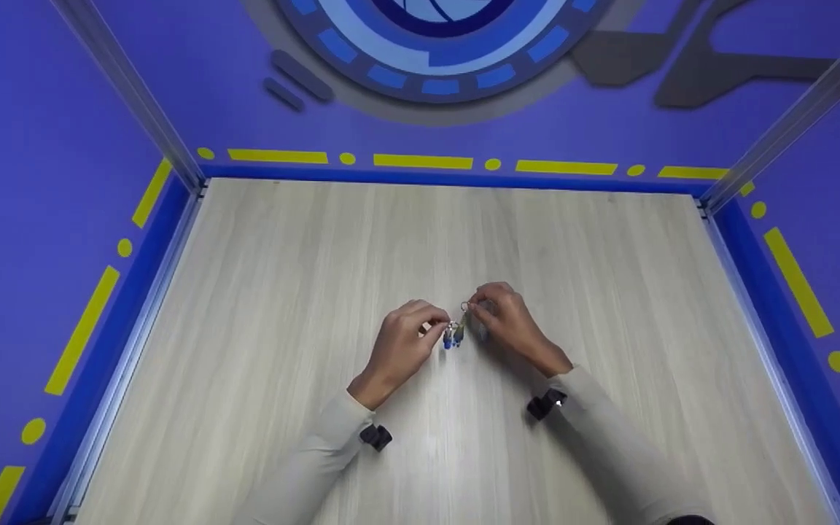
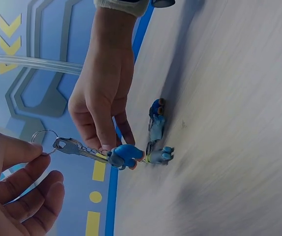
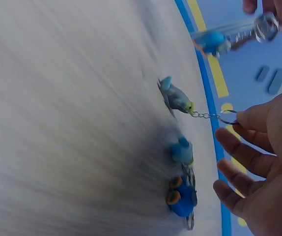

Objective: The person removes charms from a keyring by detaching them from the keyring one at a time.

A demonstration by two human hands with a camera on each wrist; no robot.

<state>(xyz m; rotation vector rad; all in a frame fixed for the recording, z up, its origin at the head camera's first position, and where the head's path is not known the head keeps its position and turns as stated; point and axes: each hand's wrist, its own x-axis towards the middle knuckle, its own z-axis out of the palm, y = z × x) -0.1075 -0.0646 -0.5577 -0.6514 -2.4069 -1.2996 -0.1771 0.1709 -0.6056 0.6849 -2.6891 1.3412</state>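
My left hand (image 1: 407,339) pinches a split ring (image 2: 43,142) between thumb and fingertips. Metal keys (image 2: 74,148) and a bright blue figurine keychain (image 2: 126,156) hang from it on a short chain. Just to the right, my right hand (image 1: 511,321) pinches the ring (image 3: 228,117) of a second keychain, a grey-blue figurine with a yellow-green head (image 3: 175,97). Whether that figurine touches the table cannot be told. In the right wrist view, a light blue figurine keychain (image 3: 182,151) and a dark blue one with orange-rimmed round parts (image 3: 183,202) lie close together.
A pale wood-grain table (image 1: 318,255) extends under both hands. Blue-purple panels with yellow marks (image 1: 424,161) enclose its back and sides, with metal rails (image 1: 128,95) at the corners. Small black devices (image 1: 376,437) sit at both wrists.
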